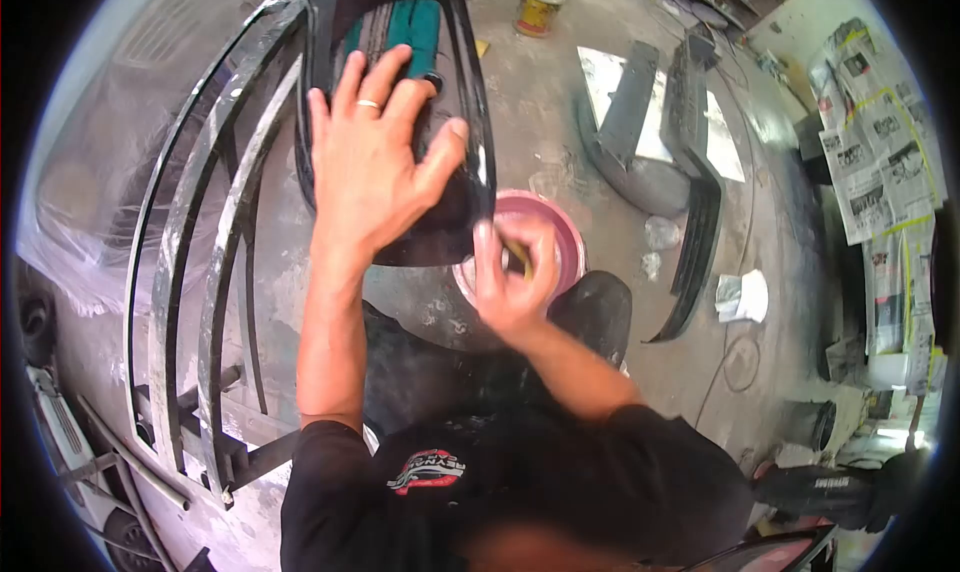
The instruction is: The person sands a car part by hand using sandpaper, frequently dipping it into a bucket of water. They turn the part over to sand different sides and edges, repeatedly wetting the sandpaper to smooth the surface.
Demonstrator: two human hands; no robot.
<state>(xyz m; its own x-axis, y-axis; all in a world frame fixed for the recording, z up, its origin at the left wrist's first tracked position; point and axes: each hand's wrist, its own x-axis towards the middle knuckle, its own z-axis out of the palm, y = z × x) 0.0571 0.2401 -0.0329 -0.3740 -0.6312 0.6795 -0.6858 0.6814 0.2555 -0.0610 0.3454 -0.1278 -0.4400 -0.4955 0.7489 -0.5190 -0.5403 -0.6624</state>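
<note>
Two-handed, resting an open, spread left hand [375, 162] on the glossy black part [430, 238] and curling the right hand [512, 294] around a blurred yellowish piece [526, 262] near the pink bucket [573, 240].

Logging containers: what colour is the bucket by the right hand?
The bucket is pink, shown in the head view.

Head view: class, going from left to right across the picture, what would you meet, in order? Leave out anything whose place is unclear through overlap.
Frame → left hand → right hand → black bumper → newspaper.
</note>
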